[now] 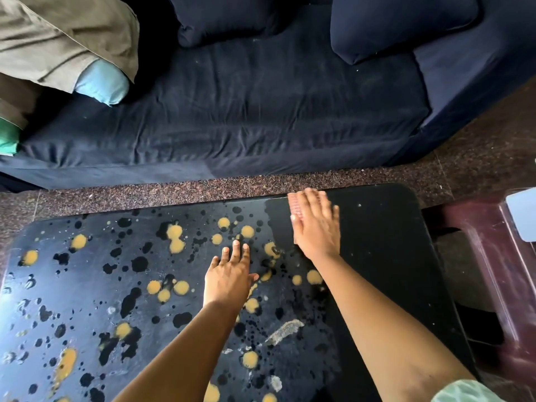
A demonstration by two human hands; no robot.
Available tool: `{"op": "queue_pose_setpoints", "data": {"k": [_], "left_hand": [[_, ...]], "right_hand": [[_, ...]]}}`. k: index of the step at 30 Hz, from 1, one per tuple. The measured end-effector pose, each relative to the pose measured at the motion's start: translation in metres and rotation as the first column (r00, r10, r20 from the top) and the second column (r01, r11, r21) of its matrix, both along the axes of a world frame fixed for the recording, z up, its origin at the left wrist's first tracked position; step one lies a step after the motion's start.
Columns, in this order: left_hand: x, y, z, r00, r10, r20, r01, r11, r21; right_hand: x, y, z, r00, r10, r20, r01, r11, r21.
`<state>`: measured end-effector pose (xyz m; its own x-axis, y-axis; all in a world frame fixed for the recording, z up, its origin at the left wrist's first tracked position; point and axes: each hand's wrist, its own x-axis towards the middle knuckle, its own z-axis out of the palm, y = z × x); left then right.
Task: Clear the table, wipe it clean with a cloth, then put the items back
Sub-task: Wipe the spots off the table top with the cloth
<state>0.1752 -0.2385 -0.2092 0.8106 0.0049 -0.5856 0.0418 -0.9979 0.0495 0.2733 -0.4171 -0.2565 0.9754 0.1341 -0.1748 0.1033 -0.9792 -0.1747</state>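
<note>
A low black table [385, 256] fills the lower view, its left and middle covered with several yellow and dark spots. My right hand [317, 227] presses flat on a pink cloth [295, 206] near the table's far edge, right of centre. Most of the cloth is hidden under the palm, and the hand looks blurred. The strip of tabletop to the right of the cloth is plain black without spots. My left hand [230, 275] rests flat on the spotted middle of the table, fingers apart, holding nothing.
A dark blue sofa [246, 111] with two cushions stands beyond the table, across a strip of speckled floor. Folded cloth in tan, light blue and green lies at the sofa's left end. A dark red plastic stool [493, 285] stands right of the table.
</note>
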Motion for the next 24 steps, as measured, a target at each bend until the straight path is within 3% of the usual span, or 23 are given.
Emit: {"op": "queue_pose_setpoints", "data": {"k": [2, 4, 6, 8, 10, 14, 16, 18, 21, 22, 24], "left_hand": [[0.002, 0.000, 0.000, 1.000, -0.012, -0.003, 0.012, 1.000, 0.001], [0.003, -0.001, 0.000, 0.999, -0.034, -0.012, 0.034, 0.999, 0.010], [0.004, 0.000, 0.000, 0.998, -0.054, -0.030, 0.054, 0.998, 0.022], [0.005, 0.003, 0.000, 0.997, -0.065, -0.032, 0.066, 0.997, 0.036], [0.006, 0.004, -0.001, 0.997, -0.068, -0.029, 0.069, 0.997, 0.037], [0.004, 0.002, -0.001, 0.997, -0.073, -0.033, 0.074, 0.997, 0.038], [0.004, 0.002, -0.001, 0.997, -0.071, -0.026, 0.072, 0.997, 0.032], [0.004, 0.004, -0.002, 0.997, -0.068, -0.022, 0.069, 0.997, 0.028], [0.002, 0.005, -0.003, 0.998, -0.061, -0.017, 0.061, 0.998, 0.025], [0.002, 0.005, -0.003, 0.998, -0.059, -0.018, 0.059, 0.998, 0.023], [0.001, 0.005, -0.004, 0.998, -0.057, -0.019, 0.058, 0.998, 0.019]], "right_hand": [[0.002, 0.003, 0.001, 0.984, -0.179, -0.007, 0.179, 0.984, -0.006], [0.003, 0.022, 0.003, 0.973, -0.230, -0.002, 0.230, 0.973, 0.006], [0.004, 0.046, 0.006, 0.995, -0.104, -0.001, 0.104, 0.994, 0.032], [0.004, 0.059, 0.006, 0.992, 0.126, 0.003, -0.126, 0.991, 0.033], [0.007, 0.053, 0.004, 0.976, 0.216, 0.001, -0.216, 0.976, 0.025], [0.003, 0.029, 0.001, 0.993, -0.119, 0.007, 0.119, 0.992, 0.040], [0.002, 0.034, 0.002, 0.984, -0.181, 0.006, 0.180, 0.983, 0.036], [-0.001, 0.038, 0.002, 0.999, 0.011, 0.045, -0.013, 0.999, 0.042], [-0.009, 0.018, -0.001, 0.924, 0.381, 0.029, -0.381, 0.924, -0.019], [-0.013, 0.006, -0.002, 0.926, 0.377, 0.028, -0.377, 0.926, -0.025], [-0.023, -0.010, -0.003, 0.986, 0.159, 0.045, -0.159, 0.987, -0.009]]}}
